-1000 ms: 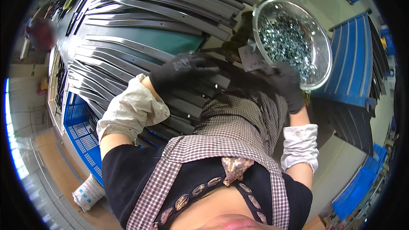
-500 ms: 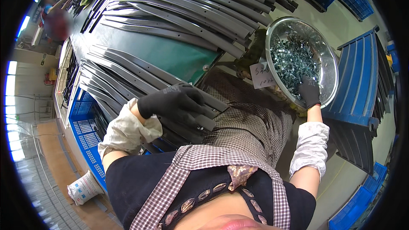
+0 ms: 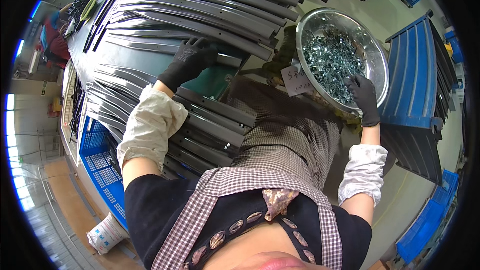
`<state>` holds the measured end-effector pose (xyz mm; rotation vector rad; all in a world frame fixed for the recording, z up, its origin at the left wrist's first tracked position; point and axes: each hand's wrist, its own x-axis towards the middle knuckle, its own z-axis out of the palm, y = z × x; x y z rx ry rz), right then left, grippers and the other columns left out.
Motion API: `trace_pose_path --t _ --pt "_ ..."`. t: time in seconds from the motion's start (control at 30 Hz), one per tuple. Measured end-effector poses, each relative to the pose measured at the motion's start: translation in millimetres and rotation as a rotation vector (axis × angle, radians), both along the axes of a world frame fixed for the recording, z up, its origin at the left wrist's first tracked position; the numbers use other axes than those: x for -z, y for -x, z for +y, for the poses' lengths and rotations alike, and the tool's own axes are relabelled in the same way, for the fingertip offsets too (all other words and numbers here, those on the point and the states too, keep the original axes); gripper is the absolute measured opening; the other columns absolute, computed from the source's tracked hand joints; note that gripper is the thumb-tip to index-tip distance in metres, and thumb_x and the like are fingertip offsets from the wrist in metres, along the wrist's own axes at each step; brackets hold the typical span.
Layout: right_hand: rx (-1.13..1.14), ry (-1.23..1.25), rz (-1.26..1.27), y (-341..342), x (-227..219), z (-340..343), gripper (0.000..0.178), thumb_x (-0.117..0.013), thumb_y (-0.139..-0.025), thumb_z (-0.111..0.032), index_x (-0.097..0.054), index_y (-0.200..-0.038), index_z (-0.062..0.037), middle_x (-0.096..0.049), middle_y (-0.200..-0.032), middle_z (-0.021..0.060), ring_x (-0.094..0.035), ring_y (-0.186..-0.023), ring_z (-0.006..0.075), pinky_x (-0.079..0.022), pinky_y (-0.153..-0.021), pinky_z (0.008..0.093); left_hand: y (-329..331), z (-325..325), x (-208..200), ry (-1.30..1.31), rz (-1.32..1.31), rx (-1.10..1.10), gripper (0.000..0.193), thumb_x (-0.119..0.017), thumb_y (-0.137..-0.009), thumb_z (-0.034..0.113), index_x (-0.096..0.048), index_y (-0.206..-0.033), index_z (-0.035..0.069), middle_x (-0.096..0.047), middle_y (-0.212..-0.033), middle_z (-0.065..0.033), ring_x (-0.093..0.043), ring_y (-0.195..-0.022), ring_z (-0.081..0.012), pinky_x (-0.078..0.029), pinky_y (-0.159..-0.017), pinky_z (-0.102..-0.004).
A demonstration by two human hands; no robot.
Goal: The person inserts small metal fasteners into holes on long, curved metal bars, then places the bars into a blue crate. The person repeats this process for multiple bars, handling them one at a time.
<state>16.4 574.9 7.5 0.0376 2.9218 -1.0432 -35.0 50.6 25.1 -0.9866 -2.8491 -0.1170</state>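
My left hand [image 3: 192, 60], in a black glove, reaches over the front edge of the far pile of long dark grey strips [image 3: 200, 20]. Its fingers curl over the nearest strip of that pile; their tips are partly hidden. A second batch of strips [image 3: 215, 125] lies closer to me, with small bright clips [image 3: 227, 146] at some ends. To the right, my gloved right hand [image 3: 362, 97] is inside a round metal bowl [image 3: 382, 65], fingers pinched together at the heap of small shiny metal clips [image 3: 332, 60]. A tiny glint shows at its fingertips.
A handwritten paper tag [image 3: 294, 81] leans beside the bowl. Right of it stands a large blue ribbed bin [image 3: 412, 80]. A blue crate [image 3: 102, 165] sits at my left, and a white sack [image 3: 106, 234] rests on the floor. Another person [image 3: 54, 40] is at the far left.
My left hand has moved up and away from the near strips to the far pile. My right hand has drawn slightly back in the bowl, its fingers now pinched. The view has shifted a little.
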Motion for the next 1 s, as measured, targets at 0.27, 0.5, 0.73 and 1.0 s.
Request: trace_pose_path --t 0.27,0.5,0.73,1.0 --pt "-0.03 0.72 -0.106 -43.9 -18.9 -83.9 0.02 -0.067 -0.093 -0.016 -0.064 -0.104 0.0005 -0.065 -0.082 0.0027 -0.054 -0.065 0.0067 -0.046 -0.059 0.025 -30.5 56.8 -6.9 -0.251 -0.12 0.076 0.023 -0.076 -0.072 0.016 -0.057 -0.083 0.009 -0.057 -0.091 -0.0086 -0.057 -0.091 -0.0343 -0.049 -0.078 -0.0429" --pt "-0.196 1.05 -0.411 -84.7 -9.5 -146.8 0.018 -0.066 -0.095 -0.011 -0.067 -0.109 -0.0002 -0.068 -0.086 0.0031 -0.055 -0.064 0.0053 -0.047 -0.061 0.0225 -53.9 76.6 -12.2 -0.407 -0.38 0.186 0.025 -0.076 -0.076 0.017 -0.063 -0.096 0.007 -0.061 -0.095 -0.0109 -0.063 -0.083 -0.0336 -0.051 -0.071 -0.0404" --pt "-0.395 1.12 -0.404 -113.1 -21.7 -189.2 0.017 -0.069 -0.094 -0.011 -0.066 -0.104 0.0013 -0.06 -0.08 -0.0032 -0.052 -0.072 0.0031 -0.044 -0.063 0.0219 -117.8 115.1 -48.0 -0.135 -0.262 0.478 0.036 -0.071 -0.077 0.022 -0.067 -0.11 0.01 -0.064 -0.091 -0.0055 -0.067 -0.082 -0.0262 -0.053 -0.066 -0.0372" --pt "-0.447 1.057 -0.394 -114.8 -18.8 -175.9 0.046 -0.078 -0.086 -0.017 -0.061 -0.125 0.0006 -0.068 -0.102 0.0071 -0.059 -0.093 0.0073 -0.051 -0.08 0.0259 -119.3 103.1 -43.4 -0.218 -0.232 0.57 0.048 -0.07 -0.072 0.018 -0.066 -0.119 0.012 -0.064 -0.087 -0.0026 -0.065 -0.078 -0.0237 -0.051 -0.062 -0.0365"
